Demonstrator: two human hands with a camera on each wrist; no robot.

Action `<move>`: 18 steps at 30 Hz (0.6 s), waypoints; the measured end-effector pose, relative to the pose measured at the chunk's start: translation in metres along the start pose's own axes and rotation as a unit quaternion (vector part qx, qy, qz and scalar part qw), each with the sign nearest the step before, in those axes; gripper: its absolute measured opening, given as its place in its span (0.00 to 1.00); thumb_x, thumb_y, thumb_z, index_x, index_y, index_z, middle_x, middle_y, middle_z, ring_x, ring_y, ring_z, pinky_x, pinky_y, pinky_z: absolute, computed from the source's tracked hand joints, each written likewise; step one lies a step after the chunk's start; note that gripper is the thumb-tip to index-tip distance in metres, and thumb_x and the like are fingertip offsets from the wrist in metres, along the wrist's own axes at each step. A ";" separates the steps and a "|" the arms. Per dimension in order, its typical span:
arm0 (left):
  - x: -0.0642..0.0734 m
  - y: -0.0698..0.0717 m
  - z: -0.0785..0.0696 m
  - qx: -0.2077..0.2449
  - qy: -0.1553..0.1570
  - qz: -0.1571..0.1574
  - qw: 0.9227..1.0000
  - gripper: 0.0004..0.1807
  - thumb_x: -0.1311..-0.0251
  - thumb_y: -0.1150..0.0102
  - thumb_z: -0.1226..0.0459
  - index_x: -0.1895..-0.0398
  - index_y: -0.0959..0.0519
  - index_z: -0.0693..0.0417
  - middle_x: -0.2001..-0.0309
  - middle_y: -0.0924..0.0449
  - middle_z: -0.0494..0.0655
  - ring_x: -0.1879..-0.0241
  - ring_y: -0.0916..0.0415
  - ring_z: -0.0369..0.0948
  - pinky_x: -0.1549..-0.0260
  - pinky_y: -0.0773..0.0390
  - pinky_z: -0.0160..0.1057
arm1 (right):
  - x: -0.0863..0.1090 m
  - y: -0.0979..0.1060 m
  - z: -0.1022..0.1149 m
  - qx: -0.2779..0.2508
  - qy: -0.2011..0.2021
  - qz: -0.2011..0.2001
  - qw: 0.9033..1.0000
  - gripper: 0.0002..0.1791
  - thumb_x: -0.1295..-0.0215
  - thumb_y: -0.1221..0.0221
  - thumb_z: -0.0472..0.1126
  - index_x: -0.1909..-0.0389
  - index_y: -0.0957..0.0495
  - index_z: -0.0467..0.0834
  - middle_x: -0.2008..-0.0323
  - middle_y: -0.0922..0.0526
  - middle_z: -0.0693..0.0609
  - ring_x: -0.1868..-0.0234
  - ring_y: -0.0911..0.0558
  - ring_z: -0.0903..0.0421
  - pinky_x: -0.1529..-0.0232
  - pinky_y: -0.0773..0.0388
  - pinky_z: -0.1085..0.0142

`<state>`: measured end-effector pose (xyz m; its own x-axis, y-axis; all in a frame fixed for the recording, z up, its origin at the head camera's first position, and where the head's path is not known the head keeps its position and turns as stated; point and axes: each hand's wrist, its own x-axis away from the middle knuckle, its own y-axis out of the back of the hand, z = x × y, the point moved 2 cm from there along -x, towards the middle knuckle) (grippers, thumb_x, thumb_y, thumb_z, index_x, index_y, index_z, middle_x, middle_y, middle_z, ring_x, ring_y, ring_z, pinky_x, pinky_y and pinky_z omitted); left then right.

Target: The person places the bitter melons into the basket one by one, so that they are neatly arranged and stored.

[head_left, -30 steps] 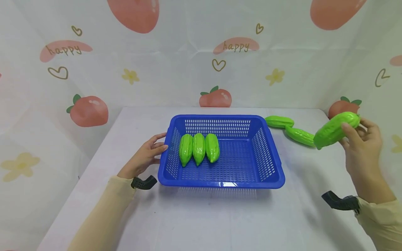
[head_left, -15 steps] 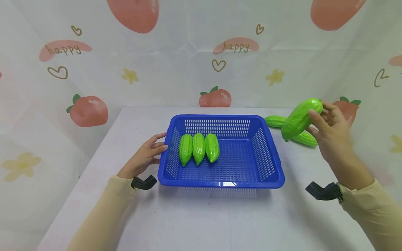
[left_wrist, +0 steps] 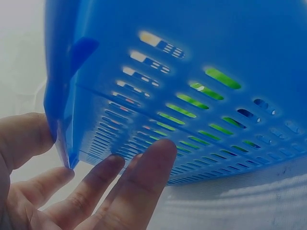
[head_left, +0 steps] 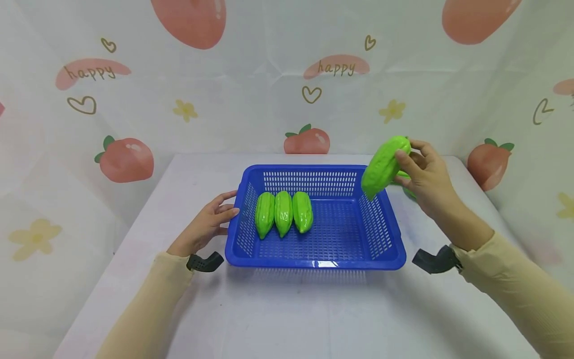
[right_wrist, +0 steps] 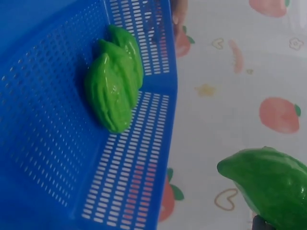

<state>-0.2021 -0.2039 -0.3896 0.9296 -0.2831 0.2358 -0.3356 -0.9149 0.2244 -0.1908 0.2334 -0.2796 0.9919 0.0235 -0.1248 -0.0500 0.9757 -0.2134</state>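
In the head view, my right hand [head_left: 428, 174] grips a glossy, ridged green bitter melon [head_left: 385, 162], thumb on its near side. The melon is held up tilted, overlapping the back right corner of a blue plastic basket [head_left: 314, 264]. Three similar bitter melons [head_left: 284, 213] lie side by side in the basket's left half. My left hand [head_left: 208, 222] holds the basket's left rim, with the thumb at the rim. In the left wrist view, the fingers [left_wrist: 153, 177] reach along the outside of the slotted wall. The right wrist view shows the held melon's pointed end.
More green bitter melon [head_left: 403, 174] shows on the white-covered table [head_left: 287, 319] right of the basket, mostly hidden behind my right hand. A fruit-printed cloth [head_left: 246, 109] hangs behind the table. Each wrist wears a black camera mount [head_left: 435, 262].
My right hand has carried the bitter melon left from the table's right side to the basket's back right corner. My left hand and the basket stay in place.
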 end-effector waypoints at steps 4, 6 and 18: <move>0.000 0.000 0.000 -0.001 0.002 -0.002 1.000 0.42 0.36 0.42 0.50 0.24 0.52 0.43 0.34 0.33 0.60 0.43 0.24 0.55 0.48 0.22 0.57 | -0.010 -0.015 -0.001 0.025 -0.018 0.016 0.999 0.16 0.33 0.42 0.41 0.47 0.33 0.51 0.51 0.29 0.51 0.52 0.23 0.61 0.60 0.17 0.72; 0.000 0.001 0.000 0.001 0.002 -0.001 1.000 0.42 0.35 0.42 0.51 0.24 0.52 0.43 0.34 0.32 0.61 0.44 0.24 0.54 0.48 0.22 0.56 | -0.015 -0.021 -0.001 0.046 -0.028 0.024 0.998 0.17 0.33 0.42 0.43 0.47 0.33 0.52 0.51 0.29 0.52 0.51 0.24 0.60 0.60 0.18 0.73; -0.001 0.001 -0.001 0.011 -0.003 0.008 1.000 0.40 0.35 0.42 0.52 0.25 0.50 0.43 0.36 0.31 0.61 0.47 0.22 0.51 0.50 0.21 0.56 | -0.045 -0.046 -0.027 0.156 -0.125 0.057 0.978 0.33 0.30 0.45 0.48 0.30 0.44 0.42 0.45 0.29 0.45 0.50 0.21 0.52 0.56 0.16 0.64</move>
<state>-0.2031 -0.2045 -0.3885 0.9250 -0.2994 0.2341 -0.3472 -0.9162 0.2000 -0.2362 0.1818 -0.2905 0.9815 0.1498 0.1194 -0.1620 0.9818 0.0992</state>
